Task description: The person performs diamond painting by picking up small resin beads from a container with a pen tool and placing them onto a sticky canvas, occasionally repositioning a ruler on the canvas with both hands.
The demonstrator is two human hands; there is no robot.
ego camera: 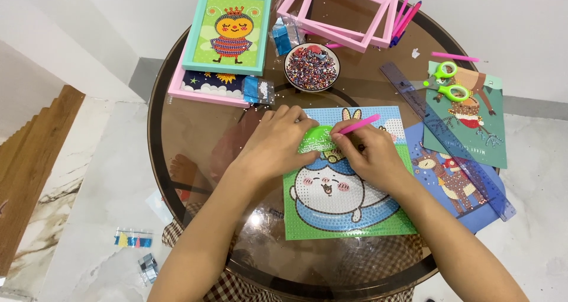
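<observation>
Right hand (pixel 371 155) pinches a slim pink plastic applicator pen (pixel 359 125), tip down on the square cartoon rabbit bead canvas (pixel 343 189). Left hand (pixel 276 143) lies flat, fingers spread, pressing the canvas's upper left part. Canvas sits at the near centre of the round smoked-glass table (pixel 195 130). Beyond the hands stands a small round bowl of mixed beads (pixel 312 67); a clear blue ruler (pixel 449 139) lies to the right.

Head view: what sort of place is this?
Probably a home craft spot, not a workshop: a round glass table on marble-look flooring, covered with bead-art sheets, a bowl of beads and pink frames. Both hands work on a cartoon bead picture.
</observation>
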